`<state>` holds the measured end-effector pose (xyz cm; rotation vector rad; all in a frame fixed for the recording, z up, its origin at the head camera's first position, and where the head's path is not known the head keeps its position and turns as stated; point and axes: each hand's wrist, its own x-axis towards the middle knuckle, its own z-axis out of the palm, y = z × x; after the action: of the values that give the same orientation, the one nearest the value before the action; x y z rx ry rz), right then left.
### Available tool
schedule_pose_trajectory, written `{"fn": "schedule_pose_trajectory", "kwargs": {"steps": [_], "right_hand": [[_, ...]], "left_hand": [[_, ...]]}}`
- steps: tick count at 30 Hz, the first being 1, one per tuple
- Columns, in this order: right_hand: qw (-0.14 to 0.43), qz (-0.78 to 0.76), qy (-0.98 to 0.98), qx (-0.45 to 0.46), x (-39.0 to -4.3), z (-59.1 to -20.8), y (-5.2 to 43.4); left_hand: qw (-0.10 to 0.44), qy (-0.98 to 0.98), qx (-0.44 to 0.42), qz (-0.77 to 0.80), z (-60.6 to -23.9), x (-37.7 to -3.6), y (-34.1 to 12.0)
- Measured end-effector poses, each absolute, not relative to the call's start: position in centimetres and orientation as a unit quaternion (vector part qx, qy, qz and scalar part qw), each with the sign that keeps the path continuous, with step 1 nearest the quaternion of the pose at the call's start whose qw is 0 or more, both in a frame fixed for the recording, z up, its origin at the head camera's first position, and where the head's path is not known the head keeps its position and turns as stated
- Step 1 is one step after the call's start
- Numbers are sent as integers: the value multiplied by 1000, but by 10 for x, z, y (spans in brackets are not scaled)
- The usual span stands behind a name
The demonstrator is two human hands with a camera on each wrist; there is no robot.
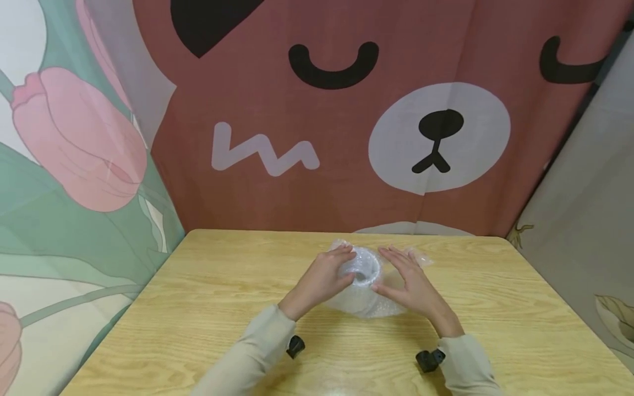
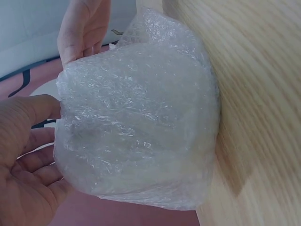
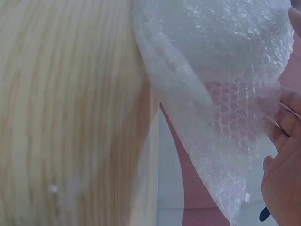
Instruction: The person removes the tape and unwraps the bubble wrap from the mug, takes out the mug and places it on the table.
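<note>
On the far left we see a curtain printed with pink tulips [image 1: 79, 137], and beside it a brown bear-face curtain [image 1: 346, 121] hanging behind the wooden desk [image 1: 198, 297].

Our left hand [image 1: 324, 278] rests against the left side of a bundle of bubble wrap [image 1: 364, 286] lying near the middle of the desk, toward its far edge. The fingers curl round the bundle's top edge, and from the left wrist view the thumb [image 2: 28, 113] presses the wrap's side while the palm cups it.

The bubble wrap [image 2: 141, 127] is bunched into a rounded shape with an opening at the top; we cannot tell what is inside.

Our right hand [image 1: 411, 283] lies against the right side of the bundle, fingers fairly straight and spread along the wrap. In the right wrist view the fingers [image 3: 282, 174] touch the loose edge of the wrap [image 3: 225, 94].
</note>
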<state>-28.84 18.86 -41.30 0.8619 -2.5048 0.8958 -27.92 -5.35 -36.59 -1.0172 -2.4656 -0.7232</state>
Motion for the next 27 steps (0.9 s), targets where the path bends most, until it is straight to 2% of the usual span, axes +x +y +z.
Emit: {"fn": "schedule_pose_trajectory", "kwargs": {"steps": [8, 27], "right_hand": [[177, 310, -880, 313, -288, -415, 186], [167, 320, -881, 306, -288, -419, 182]], "left_hand": [[180, -888, -353, -233, -362, -278, -52], [205, -883, -374, -198, -365, -278, -48]]}}
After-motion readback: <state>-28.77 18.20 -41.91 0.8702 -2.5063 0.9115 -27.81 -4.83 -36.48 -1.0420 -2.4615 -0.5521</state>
